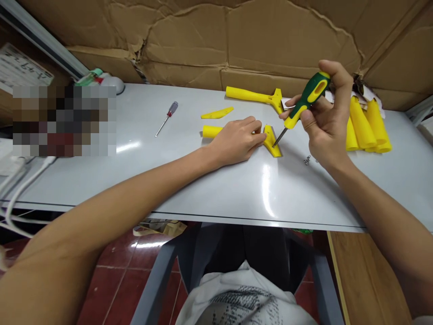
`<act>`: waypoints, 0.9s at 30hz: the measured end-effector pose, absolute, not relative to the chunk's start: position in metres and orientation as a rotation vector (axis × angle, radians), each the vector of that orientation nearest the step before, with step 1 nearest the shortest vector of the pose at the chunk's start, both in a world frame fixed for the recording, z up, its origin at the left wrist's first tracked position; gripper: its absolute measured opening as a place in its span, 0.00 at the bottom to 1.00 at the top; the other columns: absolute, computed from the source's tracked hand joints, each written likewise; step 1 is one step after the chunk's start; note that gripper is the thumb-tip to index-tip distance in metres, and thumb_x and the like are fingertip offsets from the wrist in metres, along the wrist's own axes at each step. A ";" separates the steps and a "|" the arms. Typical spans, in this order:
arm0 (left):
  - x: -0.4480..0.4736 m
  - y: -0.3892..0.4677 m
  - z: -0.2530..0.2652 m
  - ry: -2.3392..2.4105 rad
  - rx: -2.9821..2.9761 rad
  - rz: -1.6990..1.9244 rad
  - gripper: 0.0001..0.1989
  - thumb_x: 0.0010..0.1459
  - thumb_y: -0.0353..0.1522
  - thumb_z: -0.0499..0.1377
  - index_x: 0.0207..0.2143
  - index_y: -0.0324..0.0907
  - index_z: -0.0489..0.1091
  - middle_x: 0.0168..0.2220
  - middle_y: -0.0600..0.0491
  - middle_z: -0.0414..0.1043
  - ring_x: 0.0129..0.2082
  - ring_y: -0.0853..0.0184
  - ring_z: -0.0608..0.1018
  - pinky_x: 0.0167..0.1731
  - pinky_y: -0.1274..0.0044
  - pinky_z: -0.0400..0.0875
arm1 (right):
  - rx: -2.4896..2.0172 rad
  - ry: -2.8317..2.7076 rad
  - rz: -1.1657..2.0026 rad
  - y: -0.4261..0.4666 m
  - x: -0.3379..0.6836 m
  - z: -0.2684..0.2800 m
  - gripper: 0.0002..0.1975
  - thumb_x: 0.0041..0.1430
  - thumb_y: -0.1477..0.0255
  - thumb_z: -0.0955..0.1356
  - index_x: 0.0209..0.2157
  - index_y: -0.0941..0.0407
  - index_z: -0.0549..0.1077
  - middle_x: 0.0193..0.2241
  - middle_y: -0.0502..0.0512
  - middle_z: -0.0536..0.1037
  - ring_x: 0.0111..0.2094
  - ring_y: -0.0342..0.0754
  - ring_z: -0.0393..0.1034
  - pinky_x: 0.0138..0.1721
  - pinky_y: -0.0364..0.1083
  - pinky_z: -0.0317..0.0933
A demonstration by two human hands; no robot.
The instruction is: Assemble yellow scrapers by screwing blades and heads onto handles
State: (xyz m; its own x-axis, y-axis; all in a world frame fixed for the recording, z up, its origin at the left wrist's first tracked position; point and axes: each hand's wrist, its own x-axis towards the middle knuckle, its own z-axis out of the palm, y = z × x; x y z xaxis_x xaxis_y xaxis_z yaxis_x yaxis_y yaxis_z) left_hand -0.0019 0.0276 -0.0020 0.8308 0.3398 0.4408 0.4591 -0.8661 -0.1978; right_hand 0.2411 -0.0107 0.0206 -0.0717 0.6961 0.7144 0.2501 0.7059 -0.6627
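Observation:
My left hand (pixel 237 140) is wrapped over the handle of a yellow plastic scraper (pixel 271 141) and holds it flat on the table. The handle's butt end shows left of the hand, the wide head to its right. In my right hand (pixel 329 117) is a green and yellow screwdriver (pixel 306 100), tilted, its tip at the scraper's head; whether it sits in a screw is too small to tell. Behind my hands lie another yellow scraper (pixel 252 94) and a flat yellow plate (pixel 217 113). A few small screws (pixel 307 160) rest by my right wrist.
A small screwdriver with a clear handle (pixel 172 108) lies to the left on the white table (pixel 203 189). Several yellow handles (pixel 368 124) are piled at the right. Cardboard (pixel 189 45) stands along the back edge. White cables (pixel 20 185) hang at the left.

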 end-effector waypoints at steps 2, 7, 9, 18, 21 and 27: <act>-0.002 0.028 -0.002 -0.599 -2.718 -0.586 0.14 0.77 0.32 0.54 0.48 0.43 0.81 0.44 0.46 0.80 0.45 0.59 0.79 0.32 0.70 0.60 | -0.761 -1.664 0.536 -0.012 0.244 0.026 0.34 0.59 0.47 0.77 0.63 0.26 0.66 0.67 0.44 0.69 0.52 0.55 0.81 0.53 0.65 0.84; -0.001 0.030 -0.003 -0.621 -2.742 -0.609 0.15 0.77 0.33 0.53 0.48 0.43 0.81 0.45 0.46 0.79 0.45 0.58 0.78 0.32 0.69 0.59 | -0.792 -1.685 0.663 -0.010 0.250 0.033 0.37 0.56 0.49 0.80 0.62 0.31 0.65 0.52 0.47 0.80 0.51 0.56 0.82 0.56 0.67 0.83; -0.001 0.030 -0.004 -0.632 -2.754 -0.610 0.15 0.77 0.33 0.53 0.48 0.44 0.81 0.45 0.46 0.79 0.44 0.58 0.78 0.32 0.69 0.59 | -0.795 -1.681 0.626 -0.011 0.249 0.034 0.35 0.57 0.50 0.80 0.61 0.32 0.66 0.51 0.48 0.80 0.50 0.56 0.83 0.55 0.66 0.83; 0.002 0.026 0.000 -0.740 -2.765 -0.511 0.15 0.77 0.32 0.54 0.48 0.43 0.82 0.47 0.45 0.79 0.47 0.57 0.77 0.33 0.69 0.60 | -0.776 -1.597 0.309 -0.017 0.234 0.026 0.31 0.60 0.49 0.78 0.61 0.35 0.69 0.54 0.52 0.74 0.46 0.55 0.83 0.45 0.58 0.85; 0.003 0.022 0.002 -0.779 -2.785 -0.502 0.14 0.75 0.32 0.55 0.48 0.42 0.82 0.46 0.44 0.78 0.47 0.56 0.77 0.32 0.69 0.60 | -0.771 -1.567 0.221 -0.017 0.228 0.020 0.32 0.60 0.50 0.78 0.61 0.35 0.68 0.45 0.51 0.74 0.40 0.52 0.79 0.40 0.56 0.84; 0.005 0.012 0.004 -0.892 -2.799 -0.506 0.12 0.74 0.32 0.57 0.46 0.41 0.82 0.46 0.43 0.78 0.47 0.54 0.76 0.30 0.69 0.58 | -0.820 -1.558 0.194 -0.020 0.223 0.016 0.31 0.63 0.48 0.75 0.63 0.35 0.65 0.40 0.50 0.74 0.41 0.53 0.78 0.42 0.57 0.83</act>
